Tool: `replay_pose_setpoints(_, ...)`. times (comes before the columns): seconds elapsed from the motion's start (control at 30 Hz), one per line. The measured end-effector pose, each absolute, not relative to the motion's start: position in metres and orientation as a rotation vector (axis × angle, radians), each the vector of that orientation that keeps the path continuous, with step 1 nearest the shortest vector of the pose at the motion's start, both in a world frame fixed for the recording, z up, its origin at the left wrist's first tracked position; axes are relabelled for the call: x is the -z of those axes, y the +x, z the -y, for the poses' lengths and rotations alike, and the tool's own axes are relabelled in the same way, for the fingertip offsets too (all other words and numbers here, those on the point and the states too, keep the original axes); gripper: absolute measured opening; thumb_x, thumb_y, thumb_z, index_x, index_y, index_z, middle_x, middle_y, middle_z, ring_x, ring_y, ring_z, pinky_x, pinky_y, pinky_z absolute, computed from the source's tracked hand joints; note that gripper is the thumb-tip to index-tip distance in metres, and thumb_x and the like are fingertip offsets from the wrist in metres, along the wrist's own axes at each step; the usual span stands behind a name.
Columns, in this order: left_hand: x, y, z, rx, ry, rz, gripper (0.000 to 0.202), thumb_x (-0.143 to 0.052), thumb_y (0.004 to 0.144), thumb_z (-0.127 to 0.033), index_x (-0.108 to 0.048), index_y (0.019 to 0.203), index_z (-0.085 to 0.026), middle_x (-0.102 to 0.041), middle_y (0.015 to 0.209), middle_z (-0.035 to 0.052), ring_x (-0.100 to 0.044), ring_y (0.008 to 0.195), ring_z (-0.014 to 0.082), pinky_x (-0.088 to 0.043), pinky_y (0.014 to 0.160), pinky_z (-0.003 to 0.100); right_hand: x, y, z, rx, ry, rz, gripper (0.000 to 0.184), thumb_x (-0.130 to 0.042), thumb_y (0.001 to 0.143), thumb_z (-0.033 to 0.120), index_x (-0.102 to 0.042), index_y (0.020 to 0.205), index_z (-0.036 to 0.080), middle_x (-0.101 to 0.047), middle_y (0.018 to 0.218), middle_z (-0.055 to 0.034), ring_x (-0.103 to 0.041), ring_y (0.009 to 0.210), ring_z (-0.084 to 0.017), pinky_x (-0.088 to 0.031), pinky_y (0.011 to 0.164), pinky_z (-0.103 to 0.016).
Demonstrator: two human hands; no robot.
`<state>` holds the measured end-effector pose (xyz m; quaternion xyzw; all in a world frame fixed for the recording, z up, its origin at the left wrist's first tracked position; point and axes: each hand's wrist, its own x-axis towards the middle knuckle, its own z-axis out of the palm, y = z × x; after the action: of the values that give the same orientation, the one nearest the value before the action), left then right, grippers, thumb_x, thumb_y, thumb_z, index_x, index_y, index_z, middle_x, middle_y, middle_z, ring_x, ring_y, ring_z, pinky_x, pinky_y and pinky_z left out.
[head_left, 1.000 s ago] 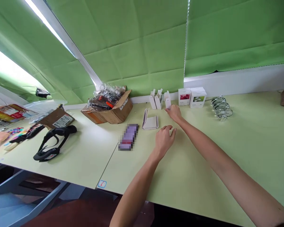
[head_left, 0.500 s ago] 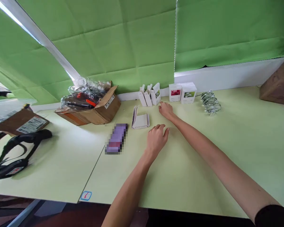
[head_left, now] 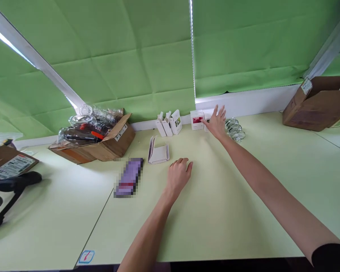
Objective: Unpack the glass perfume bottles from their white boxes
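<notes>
- At the counter's (head_left: 215, 226) left edge, a black strap (head_left: 14, 183) lies just in front of a brown shipping carton (head_left: 8, 162).
- Along the back edge, an open cardboard box (head_left: 113, 142) holds clear glass jars (head_left: 85, 126).
- Nearer you, a blurred purple package (head_left: 129, 177) lies flat, near a flattened white carton (head_left: 158, 153).
- Behind them, three small white boxes (head_left: 167, 124) stand upright at the back edge.
- Your left hand (head_left: 178, 177) rests on the counter, empty, fingers slightly curled and apart.
- Your right hand (head_left: 215, 122) is empty, fingers spread wide, at a white box with a red picture (head_left: 197, 120); you cannot tell whether they touch.
- Just beside that hand sits a stack of glass coils (head_left: 235, 130).
- At the far right, a brown carton (head_left: 314, 104) sits on the back edge.
</notes>
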<state>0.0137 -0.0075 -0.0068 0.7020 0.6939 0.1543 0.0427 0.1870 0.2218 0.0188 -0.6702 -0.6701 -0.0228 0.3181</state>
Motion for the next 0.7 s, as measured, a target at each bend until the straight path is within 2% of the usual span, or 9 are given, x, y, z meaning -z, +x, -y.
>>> replay_pose_setpoints(0.1,0.006,0.013,0.007,-0.475,2.136,-2.112,0.03,-0.045,0.1,-0.035,-0.068,0.115,-0.021,-0.073,0.114,0.01,-0.071,0.096,0.0237,-0.05,0.081,0.032,-0.018,0.188,-0.227,-0.115,-1.837,1.666,0.106,-0.06,0.085,0.06,-0.007,0.157,0.003,-0.017,0.157,-0.0377,-0.051,0.125,-0.046,-0.048,0.095,-0.051)
replay_pose_setpoints(0.17,0.006,0.012,0.007,-0.487,2.136,-2.107,0.031,-0.045,0.101,-0.036,-0.067,0.116,-0.021,-0.072,0.114,0.01,-0.071,0.095,0.0231,-0.05,0.081,0.032,-0.016,0.185,-0.225,-0.153,-1.842,1.618,0.101,-0.06,0.085,0.055,-0.009,0.156,0.004,-0.029,0.151,-0.0358,-0.059,0.115,-0.042,-0.05,0.09,-0.047)
replay_pose_setpoints(0.23,0.006,0.012,0.007,-0.489,2.137,-2.115,0.031,-0.045,0.101,-0.037,-0.067,0.116,-0.021,-0.072,0.116,0.01,-0.071,0.095,0.0229,-0.05,0.08,0.032,-0.013,0.184,-0.22,-0.126,-1.814,1.616,0.098,-0.06,0.084,0.051,-0.01,0.155,0.006,-0.034,0.148,-0.0332,-0.06,0.113,-0.04,-0.051,0.088,-0.045)
replay_pose_setpoints(0.37,0.007,0.013,0.007,-0.471,2.142,-2.12,0.032,-0.045,0.101,-0.037,-0.067,0.117,-0.02,-0.072,0.117,0.0094,-0.071,0.093,0.0231,-0.05,0.079,0.032,-0.005,0.194,-0.2,-0.049,-1.737,1.7,0.096,-0.062,0.082,0.046,-0.011,0.156,0.011,-0.033,0.151,-0.0286,-0.06,0.113,-0.04,-0.051,0.088,-0.046)
replay_pose_setpoints(0.57,0.008,0.016,0.009,-0.498,2.147,-2.086,0.03,-0.045,0.1,-0.035,-0.066,0.117,-0.021,-0.071,0.12,0.0093,-0.071,0.094,0.0233,-0.051,0.078,0.032,0.0,0.213,-0.141,-0.088,-1.559,1.868,0.089,-0.063,0.081,0.045,-0.02,0.154,0.017,-0.031,0.155,-0.0232,-0.052,0.126,-0.04,-0.048,0.096,-0.051)
replay_pose_setpoints(0.7,0.008,0.018,0.01,-0.662,2.159,-1.947,0.033,-0.048,0.099,-0.035,-0.059,0.128,-0.023,-0.063,0.134,0.0088,-0.067,0.111,0.0247,-0.053,0.089,0.034,-0.003,0.227,-0.091,-0.249,-1.365,1.995,0.092,-0.065,0.08,0.046,-0.019,0.156,0.021,-0.032,0.157,-0.0186,-0.044,0.136,-0.038,-0.049,0.1,-0.052)
